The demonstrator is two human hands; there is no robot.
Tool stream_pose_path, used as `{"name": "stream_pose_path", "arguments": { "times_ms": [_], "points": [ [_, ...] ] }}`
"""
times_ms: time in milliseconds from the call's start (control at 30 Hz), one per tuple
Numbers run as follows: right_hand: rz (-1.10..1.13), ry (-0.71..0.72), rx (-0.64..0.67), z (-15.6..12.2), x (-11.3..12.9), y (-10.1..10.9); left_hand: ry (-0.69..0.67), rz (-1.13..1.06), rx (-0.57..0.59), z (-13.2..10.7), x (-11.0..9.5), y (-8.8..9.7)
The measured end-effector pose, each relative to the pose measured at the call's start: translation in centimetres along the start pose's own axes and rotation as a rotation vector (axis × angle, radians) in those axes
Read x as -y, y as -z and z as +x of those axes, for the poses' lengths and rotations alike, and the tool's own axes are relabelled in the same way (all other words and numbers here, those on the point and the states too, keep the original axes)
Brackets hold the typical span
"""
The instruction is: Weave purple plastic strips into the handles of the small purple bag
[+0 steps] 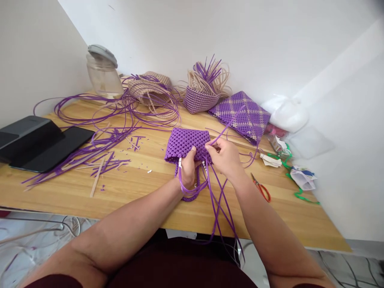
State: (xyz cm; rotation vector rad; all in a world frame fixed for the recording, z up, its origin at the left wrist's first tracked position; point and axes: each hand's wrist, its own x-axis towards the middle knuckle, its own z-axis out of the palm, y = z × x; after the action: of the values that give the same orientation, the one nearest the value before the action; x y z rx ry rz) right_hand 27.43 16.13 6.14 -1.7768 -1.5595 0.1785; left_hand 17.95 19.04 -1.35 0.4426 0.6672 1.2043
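A small purple woven basket [186, 143] lies on the wooden table [150, 188] in front of me. My left hand [188, 170] is closed round its near edge, by the purple braided handle [192, 192]. My right hand [223, 157] pinches a purple plastic strip [231, 122] that runs up and to the right from the basket. Several loose purple strips [220, 208] hang from the basket over the table's front edge.
Purple strip coils [102, 116] and offcuts spread at left. A dark tablet case [36, 142] lies far left, a glass jar [103, 74] behind. Half-woven baskets [201, 94], a purple-and-beige woven piece [244, 114], orange-handled scissors [261, 189] and plastic bags [288, 114] sit at back and right.
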Motion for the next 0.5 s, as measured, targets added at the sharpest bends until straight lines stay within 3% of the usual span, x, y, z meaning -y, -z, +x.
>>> {"name": "stream_pose_path", "arguments": {
  "times_ms": [133,500],
  "points": [
    [0.006,-0.041,0.012,-0.2,0.0,0.4,-0.038,0.013,-0.004,-0.3,-0.2,-0.3],
    [-0.014,-0.059,-0.049,-1.1,-0.5,-1.3,-0.166,0.133,0.015,0.7,1.0,0.6]
  ]
}}
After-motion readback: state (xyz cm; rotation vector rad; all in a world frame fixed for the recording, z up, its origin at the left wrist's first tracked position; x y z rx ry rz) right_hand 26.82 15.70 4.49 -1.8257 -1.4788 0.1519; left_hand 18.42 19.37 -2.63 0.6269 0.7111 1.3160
